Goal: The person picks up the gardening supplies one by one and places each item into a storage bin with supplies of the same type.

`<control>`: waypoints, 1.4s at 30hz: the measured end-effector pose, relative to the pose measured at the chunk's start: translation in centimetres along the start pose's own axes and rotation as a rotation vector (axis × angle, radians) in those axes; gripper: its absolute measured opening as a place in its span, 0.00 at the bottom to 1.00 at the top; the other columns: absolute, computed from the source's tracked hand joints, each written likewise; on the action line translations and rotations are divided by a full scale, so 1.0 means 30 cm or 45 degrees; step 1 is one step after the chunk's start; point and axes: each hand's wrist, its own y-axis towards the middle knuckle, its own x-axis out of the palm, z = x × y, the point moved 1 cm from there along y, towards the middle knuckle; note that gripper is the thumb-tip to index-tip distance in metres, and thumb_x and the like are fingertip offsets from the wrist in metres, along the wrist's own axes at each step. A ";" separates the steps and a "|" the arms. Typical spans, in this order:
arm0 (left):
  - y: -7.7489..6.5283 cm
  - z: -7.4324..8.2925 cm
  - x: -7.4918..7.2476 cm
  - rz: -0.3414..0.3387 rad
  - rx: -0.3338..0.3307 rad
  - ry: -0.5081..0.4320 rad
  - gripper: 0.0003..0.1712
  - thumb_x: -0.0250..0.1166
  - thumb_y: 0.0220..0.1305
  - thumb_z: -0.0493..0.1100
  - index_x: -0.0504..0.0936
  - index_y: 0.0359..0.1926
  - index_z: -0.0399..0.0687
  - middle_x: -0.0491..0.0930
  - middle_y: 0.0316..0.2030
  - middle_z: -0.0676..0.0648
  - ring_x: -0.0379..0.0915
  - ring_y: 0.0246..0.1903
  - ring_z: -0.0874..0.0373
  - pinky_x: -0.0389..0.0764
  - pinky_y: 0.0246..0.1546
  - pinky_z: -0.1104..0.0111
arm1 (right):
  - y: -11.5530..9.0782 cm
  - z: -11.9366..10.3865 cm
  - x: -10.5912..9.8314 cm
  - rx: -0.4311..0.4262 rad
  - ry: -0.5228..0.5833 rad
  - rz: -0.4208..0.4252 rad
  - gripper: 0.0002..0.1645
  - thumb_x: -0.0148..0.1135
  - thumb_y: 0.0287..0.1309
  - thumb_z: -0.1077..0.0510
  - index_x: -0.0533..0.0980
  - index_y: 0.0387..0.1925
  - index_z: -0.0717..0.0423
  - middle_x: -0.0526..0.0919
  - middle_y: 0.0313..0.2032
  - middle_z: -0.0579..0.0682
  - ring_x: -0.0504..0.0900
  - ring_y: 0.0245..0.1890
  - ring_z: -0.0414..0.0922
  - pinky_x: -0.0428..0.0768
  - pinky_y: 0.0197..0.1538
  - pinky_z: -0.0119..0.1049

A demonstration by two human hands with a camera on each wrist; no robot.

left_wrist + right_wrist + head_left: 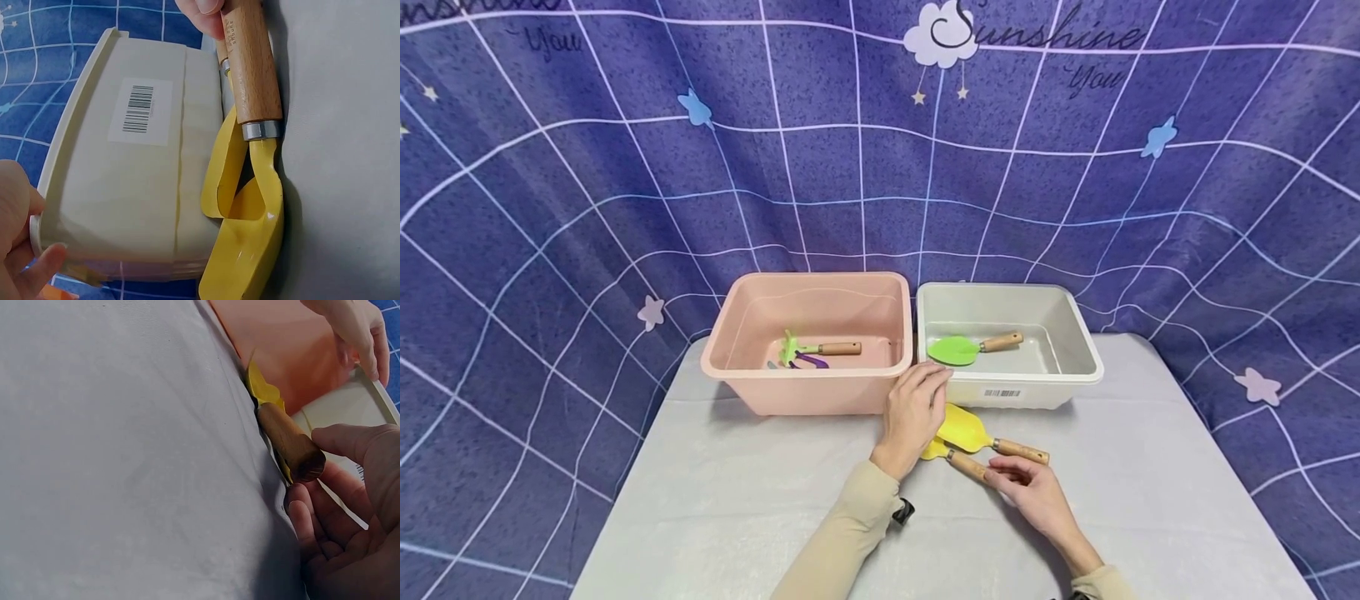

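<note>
Two yellow hand trowels with wooden handles lie on the table in front of the white bin (1037, 393). My right hand (1030, 496) pinches the handle of the nearer trowel (967, 465) between thumb and fingers; the right wrist view shows the handle's end (294, 447) there. Behind it lies the farther trowel (964, 427), partly overlapping it. My left hand (913, 417) grips the front left corner of the white bin's rim, its fingers (47, 262) bent about that corner in the left wrist view. Inside the white bin rests a green trowel (955, 350).
To the left, a pink bin (820, 392) stands beside the white one. It holds a green hand rake (841, 348) and a purple tool (811, 362), partly hidden by the front wall. A blue patterned curtain (880, 167) hangs behind the grey-covered table (715, 517).
</note>
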 end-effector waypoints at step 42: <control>0.002 0.001 -0.013 0.011 -0.060 -0.086 0.09 0.71 0.69 0.39 0.94 0.46 0.52 0.92 0.47 0.52 0.87 0.56 0.54 0.84 0.62 0.62 | -0.020 0.031 0.015 -0.183 -0.175 0.118 0.18 0.80 0.58 0.57 0.90 0.50 0.55 0.83 0.29 0.45 0.76 0.28 0.33 0.77 0.33 0.28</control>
